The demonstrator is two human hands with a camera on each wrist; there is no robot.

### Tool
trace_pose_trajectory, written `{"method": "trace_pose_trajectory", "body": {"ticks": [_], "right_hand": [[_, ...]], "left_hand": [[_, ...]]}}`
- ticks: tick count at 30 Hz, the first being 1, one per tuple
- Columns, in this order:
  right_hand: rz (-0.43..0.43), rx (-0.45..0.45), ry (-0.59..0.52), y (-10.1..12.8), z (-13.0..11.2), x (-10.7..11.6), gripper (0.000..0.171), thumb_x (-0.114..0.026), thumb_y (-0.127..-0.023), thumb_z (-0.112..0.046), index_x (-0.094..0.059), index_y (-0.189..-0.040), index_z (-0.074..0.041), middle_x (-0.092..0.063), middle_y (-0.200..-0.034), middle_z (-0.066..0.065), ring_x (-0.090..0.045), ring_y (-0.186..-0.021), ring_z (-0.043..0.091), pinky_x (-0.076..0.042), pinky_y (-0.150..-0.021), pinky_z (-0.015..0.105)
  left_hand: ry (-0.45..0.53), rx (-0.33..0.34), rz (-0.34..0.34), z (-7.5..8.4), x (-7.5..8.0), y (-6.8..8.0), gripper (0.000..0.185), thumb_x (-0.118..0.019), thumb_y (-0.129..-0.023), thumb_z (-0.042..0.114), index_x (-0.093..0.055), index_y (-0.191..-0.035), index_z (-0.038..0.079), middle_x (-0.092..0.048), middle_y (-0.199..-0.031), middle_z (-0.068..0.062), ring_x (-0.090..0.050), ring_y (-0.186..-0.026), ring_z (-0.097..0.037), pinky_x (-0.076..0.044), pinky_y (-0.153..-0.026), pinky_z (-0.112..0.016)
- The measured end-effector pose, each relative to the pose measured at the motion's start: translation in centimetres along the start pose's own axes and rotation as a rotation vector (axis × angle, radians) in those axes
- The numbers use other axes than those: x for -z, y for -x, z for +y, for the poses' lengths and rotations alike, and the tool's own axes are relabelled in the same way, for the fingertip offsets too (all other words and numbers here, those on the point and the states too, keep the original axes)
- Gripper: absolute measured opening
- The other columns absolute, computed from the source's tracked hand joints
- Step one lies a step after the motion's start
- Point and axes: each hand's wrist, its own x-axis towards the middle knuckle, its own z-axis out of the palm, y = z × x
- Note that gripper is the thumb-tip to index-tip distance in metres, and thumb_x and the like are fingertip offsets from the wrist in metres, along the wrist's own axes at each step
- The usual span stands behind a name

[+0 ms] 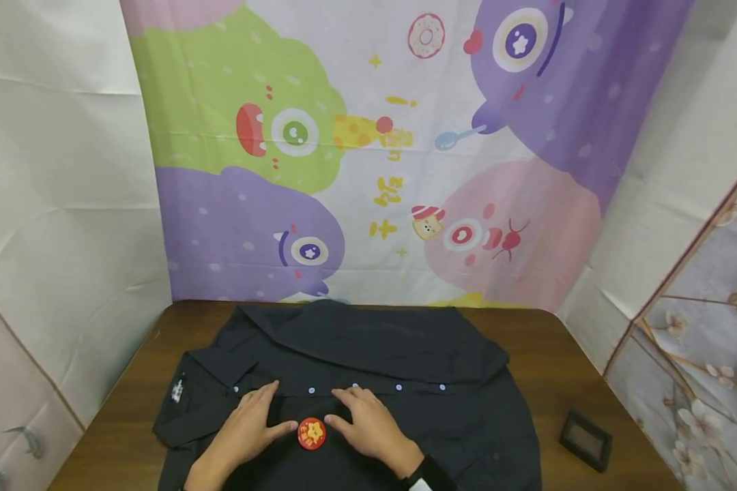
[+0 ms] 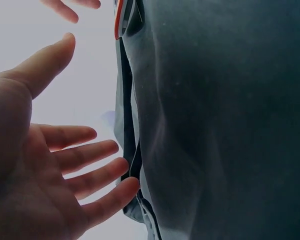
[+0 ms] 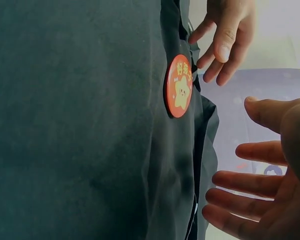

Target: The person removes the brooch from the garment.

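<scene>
Both hands lie flat with fingers spread at the bottom middle of the frame: left hand (image 1: 248,426) and right hand (image 1: 371,426) either side of the red badge (image 1: 312,434), thumbs about touching it. Badge looks small, light and rigid, so I'd pinch it by the rim. It sits on the black shirt (image 1: 467,409), soft and floppy, spread over the counter (image 1: 546,341). A little dark frame (image 1: 585,440) lies lower right.
</scene>
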Motion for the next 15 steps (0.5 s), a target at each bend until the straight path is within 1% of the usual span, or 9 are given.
{"method": "trace_pose_trajectory", "body": {"ticks": [6, 9, 13, 15], "right_hand": [[-0.033, -0.012, 0.006, 0.40, -0.20, 0.10, 0.050, -0.060, -0.094, -0.046, -0.060, -0.133, -0.015, -0.063, -0.129, 0.008, -0.055, -0.127, 0.028, -0.045, -0.104, 0.047], [-0.027, 0.008, 0.012, 0.33, -0.26, 0.02, 0.049, -0.060, -0.094, -0.045, -0.060, -0.132, -0.015, -0.064, -0.125, 0.006, -0.058, -0.121, 0.025, -0.048, -0.101, 0.044], [-0.016, 0.032, 0.023, 0.15, -0.25, -0.21, 0.048, -0.060, -0.095, -0.045, -0.061, -0.132, -0.014, -0.065, -0.119, 0.004, -0.060, -0.109, 0.019, -0.050, -0.095, 0.039], [-0.023, 0.034, 0.024, 0.06, -0.26, -0.41, 0.048, -0.059, -0.095, -0.045, -0.061, -0.131, -0.014, -0.065, -0.119, 0.003, -0.060, -0.108, 0.018, -0.050, -0.094, 0.038]], "left_hand": [[-0.002, 0.014, -0.026, -0.24, -0.28, 0.21, 0.088, -0.076, -0.077, 0.052, -0.046, -0.141, -0.001, -0.049, -0.141, -0.026, -0.045, -0.129, -0.049, -0.039, -0.099, -0.066], [-0.008, 0.013, -0.026, -0.17, -0.23, 0.23, 0.087, -0.077, -0.076, 0.052, -0.048, -0.140, 0.000, -0.050, -0.140, -0.026, -0.045, -0.129, -0.047, -0.039, -0.098, -0.066], [-0.008, 0.000, -0.018, -0.02, -0.20, 0.21, 0.085, -0.077, -0.076, 0.052, -0.050, -0.139, 0.002, -0.052, -0.140, -0.023, -0.047, -0.129, -0.044, -0.040, -0.098, -0.065], [-0.011, -0.007, -0.018, -0.01, -0.19, 0.24, 0.085, -0.077, -0.076, 0.052, -0.050, -0.139, 0.002, -0.053, -0.140, -0.022, -0.047, -0.128, -0.044, -0.041, -0.097, -0.065]]}}
